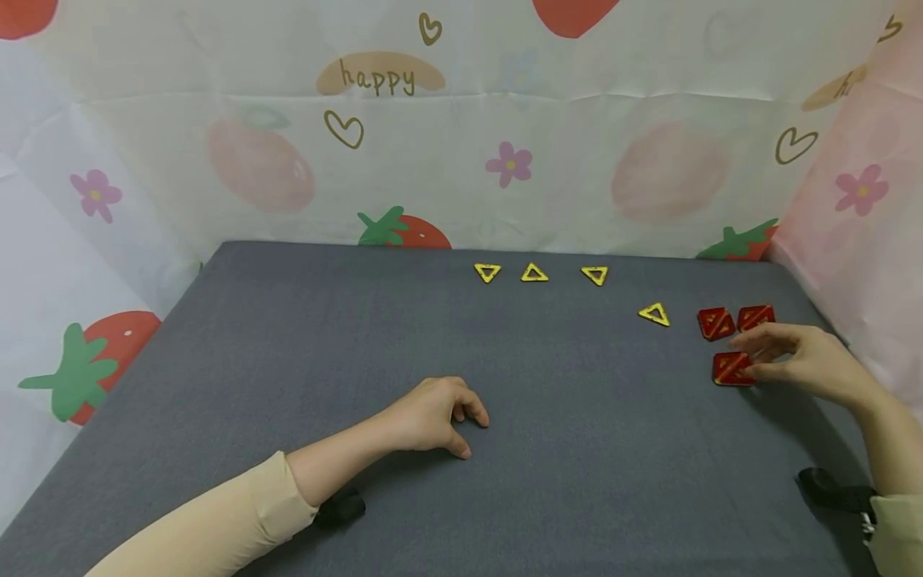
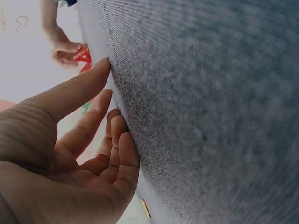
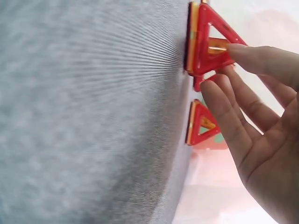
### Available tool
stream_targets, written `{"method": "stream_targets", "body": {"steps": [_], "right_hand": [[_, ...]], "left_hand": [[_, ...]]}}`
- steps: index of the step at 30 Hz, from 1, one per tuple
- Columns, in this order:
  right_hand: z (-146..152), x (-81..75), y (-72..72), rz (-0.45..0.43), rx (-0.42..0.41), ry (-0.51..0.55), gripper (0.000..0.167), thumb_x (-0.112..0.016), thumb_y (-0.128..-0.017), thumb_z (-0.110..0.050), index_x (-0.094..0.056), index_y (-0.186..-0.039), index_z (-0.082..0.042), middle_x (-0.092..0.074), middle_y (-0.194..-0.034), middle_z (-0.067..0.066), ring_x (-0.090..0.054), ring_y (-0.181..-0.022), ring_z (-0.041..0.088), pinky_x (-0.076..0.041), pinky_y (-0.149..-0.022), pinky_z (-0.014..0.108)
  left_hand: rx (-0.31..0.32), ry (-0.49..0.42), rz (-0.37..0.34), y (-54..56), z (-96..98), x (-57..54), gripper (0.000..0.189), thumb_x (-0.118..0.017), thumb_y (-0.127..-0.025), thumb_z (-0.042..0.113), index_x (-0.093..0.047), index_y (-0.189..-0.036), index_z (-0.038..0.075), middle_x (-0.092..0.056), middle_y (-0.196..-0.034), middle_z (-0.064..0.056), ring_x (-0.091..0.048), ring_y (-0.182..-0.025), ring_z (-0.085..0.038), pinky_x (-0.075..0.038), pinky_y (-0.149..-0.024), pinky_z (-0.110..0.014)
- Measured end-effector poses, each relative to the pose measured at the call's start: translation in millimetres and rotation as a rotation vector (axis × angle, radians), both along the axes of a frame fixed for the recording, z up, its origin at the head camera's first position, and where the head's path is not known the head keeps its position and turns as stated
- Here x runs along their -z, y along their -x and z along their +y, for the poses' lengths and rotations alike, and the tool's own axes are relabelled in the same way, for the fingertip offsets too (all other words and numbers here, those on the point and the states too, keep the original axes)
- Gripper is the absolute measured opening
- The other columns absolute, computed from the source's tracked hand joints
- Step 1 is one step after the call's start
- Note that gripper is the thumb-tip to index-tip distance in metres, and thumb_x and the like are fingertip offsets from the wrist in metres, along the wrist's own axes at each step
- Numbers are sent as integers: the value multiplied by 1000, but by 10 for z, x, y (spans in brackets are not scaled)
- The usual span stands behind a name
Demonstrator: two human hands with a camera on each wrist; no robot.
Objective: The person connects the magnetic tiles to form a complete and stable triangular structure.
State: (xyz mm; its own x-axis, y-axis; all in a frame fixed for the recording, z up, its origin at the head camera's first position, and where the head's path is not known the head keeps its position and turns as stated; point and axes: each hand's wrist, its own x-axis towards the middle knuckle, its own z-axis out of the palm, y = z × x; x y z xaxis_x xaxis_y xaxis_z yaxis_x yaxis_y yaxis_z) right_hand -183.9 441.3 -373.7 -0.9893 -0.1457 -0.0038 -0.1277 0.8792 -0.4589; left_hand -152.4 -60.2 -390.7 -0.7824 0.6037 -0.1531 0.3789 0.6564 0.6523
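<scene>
My right hand (image 1: 811,361) is at the nearest of three small red-and-yellow shapes built from triangular frame tiles (image 1: 731,369). In the right wrist view, its thumb touches the edge of the red triangle (image 3: 203,51), while the index fingertip lies apart from it, just below. Another red shape (image 3: 201,123) stands farther off in that view. Behind the nearest shape, a second (image 1: 715,324) and third red shape (image 1: 756,316) sit side by side. My left hand (image 1: 440,413) rests on the cloth near the middle, fingers loosely bent, holding nothing.
Yellow triangle tiles lie flat on the grey cloth (image 1: 324,336): one left of the red shapes (image 1: 654,313), and three along the back, including the leftmost tile (image 1: 487,272). A printed curtain (image 1: 433,168) rises behind the table. Black wrist straps (image 1: 836,490) show at both sleeves.
</scene>
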Motion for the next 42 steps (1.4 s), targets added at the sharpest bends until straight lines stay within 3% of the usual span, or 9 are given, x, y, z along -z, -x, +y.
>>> {"method": "stream_targets", "body": {"steps": [8,15,25,28,33,35,38,40,42], "right_hand": [[-8,-98,2,87,9,104,38,-75,-88,-23,-66,-122,-9,-61,-97,-33,-56,-83,-15,-47,-64,18],[-261,-261,19,159,84,85,36,-71,-91,-38,-69,-119,-16,-57,-92,-38,-50,-82,-21,-40,-67,13],[-633,-303,142,176,69,143,39,-69,-91,-42,-65,-123,-20,-57,-88,-41,-53,-81,-14,-42,-68,15],[-730,-304,191,161,84,137,45,-65,-92,-46,-63,-127,-19,-65,-100,-27,-50,-82,-18,-45,-67,17],[-859,-277,287,133,113,150,53,-60,-95,-49,-58,-135,-13,-65,-128,17,-46,-82,-23,-47,-71,22],[-900,-251,333,113,134,165,57,-59,-95,-49,-56,-137,-11,-63,-132,21,-52,-85,-17,-47,-75,26],[-962,-203,398,80,154,185,59,-59,-96,-48,-54,-139,-8,-60,-135,23,-64,-102,11,-51,-82,40],[-1005,-174,437,60,159,187,59,-58,-97,-46,-52,-139,-6,-58,-137,25,-62,-114,31,-51,-87,50],[-1042,-146,476,45,157,179,57,-58,-98,-43,-52,-139,-3,-55,-138,27,-55,-123,42,-49,-92,57]], "left_hand": [[4,-3,-1,5,-3,8,34,-89,-69,8,-76,-99,18,-65,-99,2,-56,-90,-13,-49,-78,-28],[10,2,-5,19,3,17,35,-89,-69,8,-76,-100,18,-64,-99,2,-55,-90,-13,-49,-77,-28],[2,12,-17,20,14,6,35,-88,-70,8,-76,-101,19,-63,-100,2,-55,-91,-13,-50,-78,-29],[3,14,-12,19,14,6,35,-88,-70,9,-76,-101,19,-64,-100,2,-55,-91,-13,-50,-78,-30],[1,13,-10,20,8,13,35,-89,-70,9,-76,-101,19,-63,-99,2,-56,-91,-13,-50,-79,-30],[0,10,-10,18,5,17,35,-89,-70,8,-76,-101,19,-63,-99,2,-56,-91,-13,-50,-79,-30],[1,7,-9,15,3,19,35,-89,-70,8,-76,-100,19,-64,-99,2,-56,-90,-13,-50,-78,-29],[2,5,-8,12,1,21,35,-89,-69,8,-76,-100,18,-64,-99,2,-56,-90,-13,-50,-78,-29],[2,3,-8,10,0,20,35,-89,-70,8,-76,-100,18,-64,-100,2,-56,-90,-13,-50,-78,-29]]}}
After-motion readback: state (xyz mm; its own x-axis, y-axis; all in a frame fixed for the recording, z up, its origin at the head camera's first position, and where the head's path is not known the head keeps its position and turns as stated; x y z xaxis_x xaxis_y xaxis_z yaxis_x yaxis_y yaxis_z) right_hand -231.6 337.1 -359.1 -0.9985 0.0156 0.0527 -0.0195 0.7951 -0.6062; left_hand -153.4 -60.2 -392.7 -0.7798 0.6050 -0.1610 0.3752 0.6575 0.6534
